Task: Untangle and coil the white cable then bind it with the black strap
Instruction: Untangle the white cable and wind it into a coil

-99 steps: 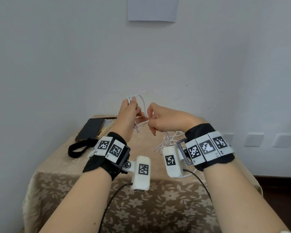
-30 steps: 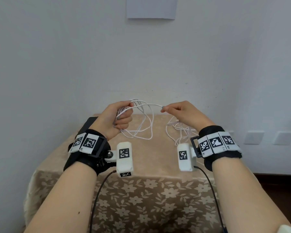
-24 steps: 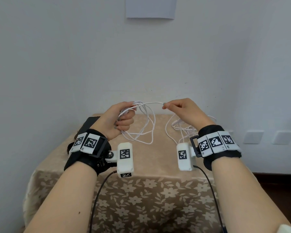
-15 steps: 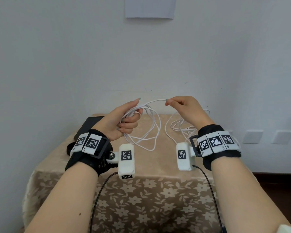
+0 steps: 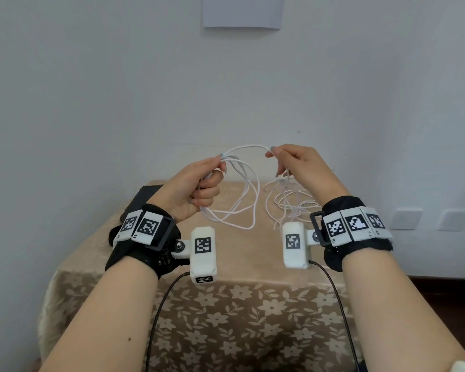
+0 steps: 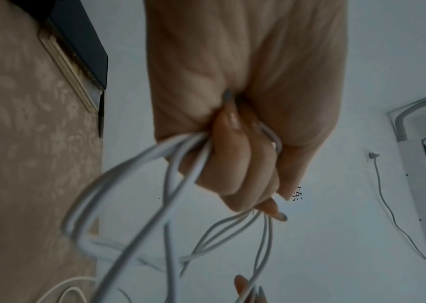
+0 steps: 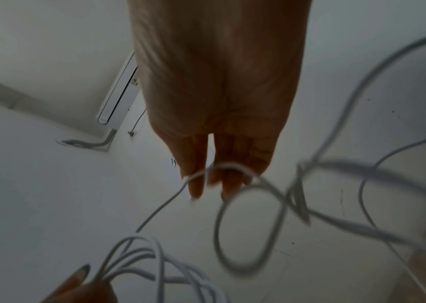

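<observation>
Coiling step. Left hand (image 5: 196, 183) fist grips gathered loops of cable (image 5: 242, 210). Right hand (image 5: 301, 167) pinches next run. Slack tangled on bench (image 5: 239, 248). Next: feed loop to left, then strap; strap not clearly in view.

black strap (image 5: 112, 233): mostly hidden behind left wrist | white cable (image 7: 297, 196): blurred, ends perhaps inside hands

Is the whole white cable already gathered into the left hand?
No: the left hand grips several loops, but much white cable hangs loose below the right hand.
</observation>
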